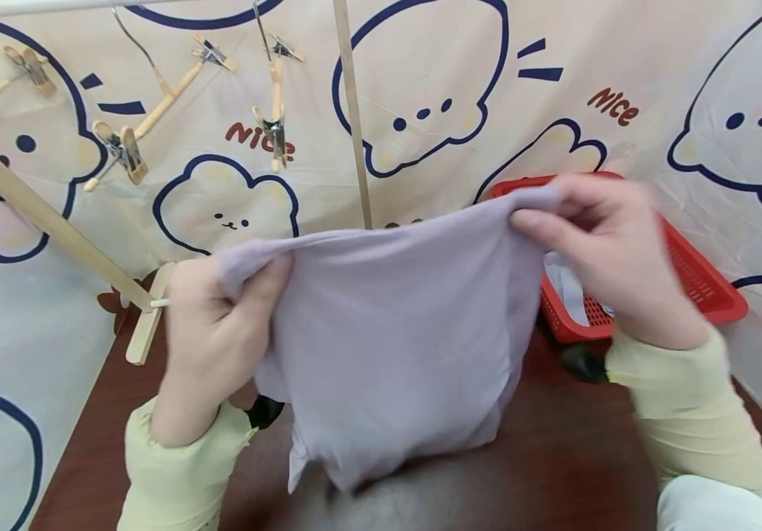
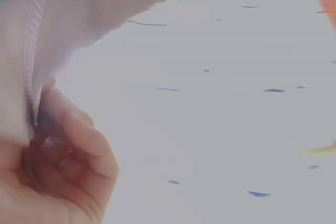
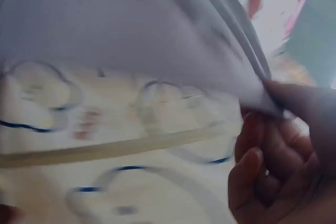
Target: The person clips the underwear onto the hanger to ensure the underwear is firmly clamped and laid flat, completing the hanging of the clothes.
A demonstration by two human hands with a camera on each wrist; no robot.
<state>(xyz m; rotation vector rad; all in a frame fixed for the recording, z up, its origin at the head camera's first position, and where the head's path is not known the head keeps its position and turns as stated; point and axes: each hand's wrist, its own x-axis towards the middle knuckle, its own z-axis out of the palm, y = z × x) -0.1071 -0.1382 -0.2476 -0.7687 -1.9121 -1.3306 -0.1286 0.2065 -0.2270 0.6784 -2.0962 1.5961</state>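
Note:
A lavender cloth [image 1: 394, 332] hangs spread between my two hands above the table, its lower edge uneven and close to the tabletop. Its upper edge slopes up toward the right. At its upper left corner my left hand [image 1: 221, 332] pinches the fabric between thumb and fingers. My right hand [image 1: 609, 251] pinches the upper right corner, a little higher. In the left wrist view a line of stitching runs down the cloth [image 2: 58, 24] to the left fingers. The cloth [image 3: 131, 30] is blurred in the right wrist view. Which kind of garment it is cannot be told.
Behind my right hand stands a red plastic basket [image 1: 706, 284] with pale cloth [image 1: 563, 287] inside. Wooden clip hangers [image 1: 168, 96] hang from a white rail [image 1: 55, 9] at the upper left. A wooden stand [image 1: 42, 214] rises from the dark table [image 1: 573, 457]. Printed curtains surround it.

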